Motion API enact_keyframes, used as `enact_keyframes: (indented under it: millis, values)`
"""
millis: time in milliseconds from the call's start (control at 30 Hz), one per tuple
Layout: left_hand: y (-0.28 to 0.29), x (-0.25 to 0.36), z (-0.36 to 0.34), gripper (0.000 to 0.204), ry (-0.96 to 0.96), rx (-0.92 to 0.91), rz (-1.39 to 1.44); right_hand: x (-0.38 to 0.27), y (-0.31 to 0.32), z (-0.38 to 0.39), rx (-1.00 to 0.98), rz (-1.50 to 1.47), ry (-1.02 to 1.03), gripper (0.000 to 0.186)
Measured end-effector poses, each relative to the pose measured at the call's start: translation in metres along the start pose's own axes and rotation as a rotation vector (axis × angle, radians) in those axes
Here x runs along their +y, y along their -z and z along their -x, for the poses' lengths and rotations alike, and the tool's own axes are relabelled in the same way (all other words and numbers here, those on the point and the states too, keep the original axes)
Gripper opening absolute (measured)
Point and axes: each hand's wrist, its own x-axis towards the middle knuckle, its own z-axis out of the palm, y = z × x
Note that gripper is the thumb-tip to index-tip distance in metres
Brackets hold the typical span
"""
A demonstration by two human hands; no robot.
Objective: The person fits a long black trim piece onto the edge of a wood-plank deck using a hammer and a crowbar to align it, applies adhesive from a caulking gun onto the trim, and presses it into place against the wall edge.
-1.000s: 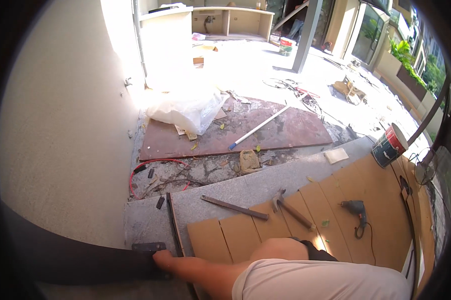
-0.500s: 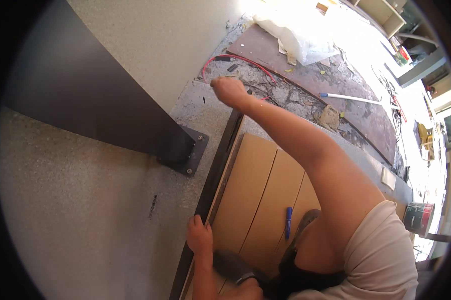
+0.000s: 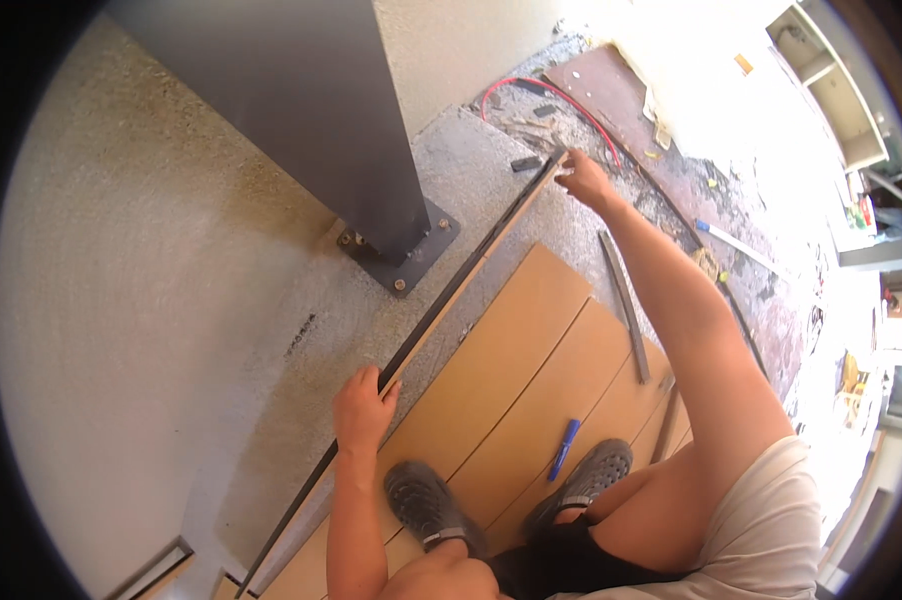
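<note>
A long, narrow strip (image 3: 453, 290), dark along one side and wood-coloured along the other, runs slantwise from the lower left up to the middle. My left hand (image 3: 363, 410) is closed around it partway along. Near its far end my right hand (image 3: 586, 184) grips it between thumb and fingers. Tan floor planks (image 3: 506, 345) lie beside the strip, beneath my feet. Between my shoes rests a blue marker pen (image 3: 564, 449).
A grey steel post (image 3: 301, 110) stands on a bolted base plate (image 3: 401, 268) left of the strip. A loose grey strip (image 3: 626, 310) lies across the planks. Beyond are a red cable (image 3: 571, 97), rubble, a brownish board (image 3: 716, 170) and a white tube (image 3: 741, 247).
The strip has come away from the plank edge, baring rough floor between them. Both hands have shifted with it, and the view has turned. The loose grey strip now shows on the planks.
</note>
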Motion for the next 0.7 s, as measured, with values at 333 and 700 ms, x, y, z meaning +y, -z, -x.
enact_keyframes:
  millis: [333, 700]
  values:
    - [0.044, -0.086, 0.141, 0.046, 0.216, 0.097, -0.190, -0.049, -0.043, 0.004, -0.526, -0.472, -0.007, 0.059]
    - [0.037, -0.154, 0.213, 0.037, 0.418, 0.321, -0.103, 0.063, -0.035, -0.070, -0.722, -0.446, 0.175, 0.060]
